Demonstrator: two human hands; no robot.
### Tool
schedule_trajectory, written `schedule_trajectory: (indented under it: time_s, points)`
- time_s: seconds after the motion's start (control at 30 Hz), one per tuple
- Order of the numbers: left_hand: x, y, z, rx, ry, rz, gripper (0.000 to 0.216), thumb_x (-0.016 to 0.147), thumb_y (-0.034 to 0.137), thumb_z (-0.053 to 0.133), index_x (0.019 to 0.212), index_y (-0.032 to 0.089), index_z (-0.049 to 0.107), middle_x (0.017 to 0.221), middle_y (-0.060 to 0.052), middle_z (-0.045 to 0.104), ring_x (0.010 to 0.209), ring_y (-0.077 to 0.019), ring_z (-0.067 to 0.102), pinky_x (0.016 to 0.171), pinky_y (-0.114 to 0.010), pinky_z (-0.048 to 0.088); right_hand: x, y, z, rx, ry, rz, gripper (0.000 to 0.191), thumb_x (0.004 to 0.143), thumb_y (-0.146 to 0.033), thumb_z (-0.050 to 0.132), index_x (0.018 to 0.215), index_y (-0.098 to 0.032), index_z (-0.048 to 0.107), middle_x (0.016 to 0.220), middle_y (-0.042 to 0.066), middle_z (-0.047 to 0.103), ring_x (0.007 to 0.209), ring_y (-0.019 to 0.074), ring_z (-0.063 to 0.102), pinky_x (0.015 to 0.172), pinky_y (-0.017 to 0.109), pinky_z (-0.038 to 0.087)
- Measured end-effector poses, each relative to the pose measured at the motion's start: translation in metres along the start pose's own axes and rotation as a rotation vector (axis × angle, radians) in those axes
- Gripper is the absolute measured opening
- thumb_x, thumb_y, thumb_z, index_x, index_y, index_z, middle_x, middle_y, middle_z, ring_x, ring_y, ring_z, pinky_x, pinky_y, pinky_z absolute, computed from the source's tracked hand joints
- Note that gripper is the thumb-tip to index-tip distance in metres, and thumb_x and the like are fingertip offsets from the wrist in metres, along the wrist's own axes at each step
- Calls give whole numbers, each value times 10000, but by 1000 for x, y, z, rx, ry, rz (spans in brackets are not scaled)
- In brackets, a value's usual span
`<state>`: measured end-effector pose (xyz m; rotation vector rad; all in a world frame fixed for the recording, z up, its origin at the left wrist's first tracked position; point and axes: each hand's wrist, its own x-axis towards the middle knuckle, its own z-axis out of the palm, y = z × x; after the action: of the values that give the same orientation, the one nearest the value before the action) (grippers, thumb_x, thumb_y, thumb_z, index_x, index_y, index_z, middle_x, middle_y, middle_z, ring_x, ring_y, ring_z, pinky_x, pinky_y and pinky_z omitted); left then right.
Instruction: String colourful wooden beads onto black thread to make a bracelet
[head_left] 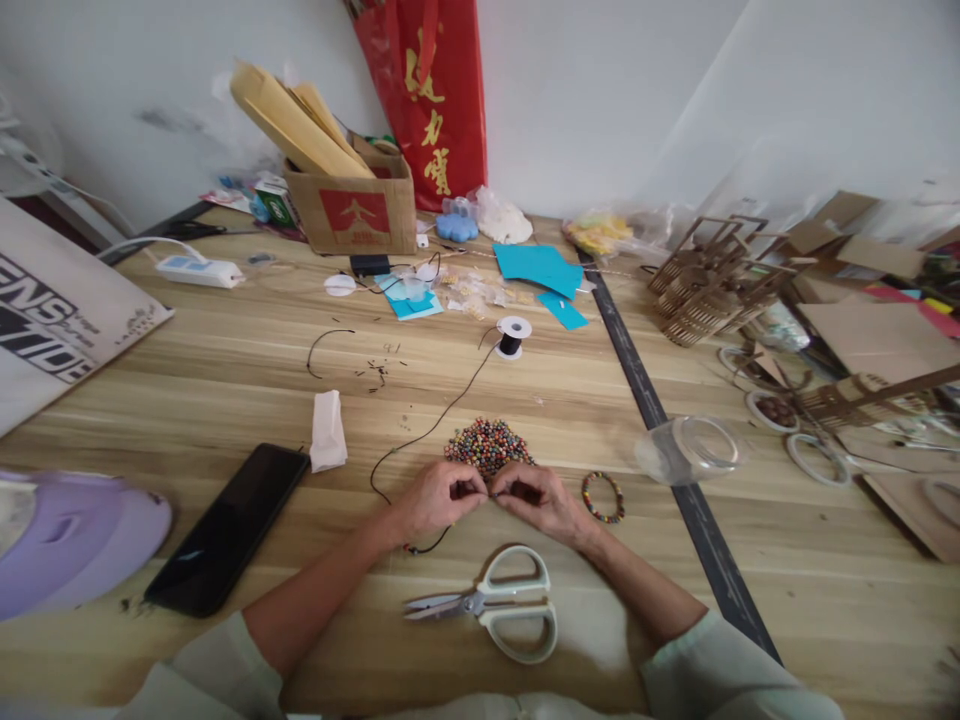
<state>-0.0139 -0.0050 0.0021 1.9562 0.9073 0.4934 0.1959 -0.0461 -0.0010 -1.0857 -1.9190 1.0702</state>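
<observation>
Just in front of a heap of small multicoloured beads (491, 446), my left hand (444, 497) and my right hand (541, 500) meet with their fingertips pinched close together. A thin black cord (442, 412) runs from a white spool (514, 338), passes under my left wrist and loops back up to my left hand, which pinches it. A few beads sit on the cord near that wrist. What lies between my right fingertips is too small and hidden to name. A finished-looking beaded bracelet (603, 497) lies beside my right hand. Scissors (487, 603) with pale handles rest below both hands.
A black phone (229, 530) and a folded white paper (328, 431) lie to the left. At the right stands a clear plastic jar (688, 450), with small woven baskets (697, 290) behind it. Blue cards (536, 268) and a cardboard box (352, 215) are farther back.
</observation>
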Motion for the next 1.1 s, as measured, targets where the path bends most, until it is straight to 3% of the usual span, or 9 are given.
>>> schedule_trajectory:
  time_s: [0.67,1.1]
  points:
    - [1,2,0,14,9,6,102,737,149,618,731,162,719,640,-4,668,557,-121,523,553,-211,378,2,-4,-1,-12,-38,-21,195,935,-324,563,931,-155,661,847,65,665,740,146,614,667,251,507]
    - [-1,2,0,21,4,14,102,746,136,616,737,157,716,650,-6,666,559,-120,524,558,-211,380,0,-1,1,3,-20,34,167,903,-311,588,886,-157,651,764,29,635,645,118,570,578,213,467]
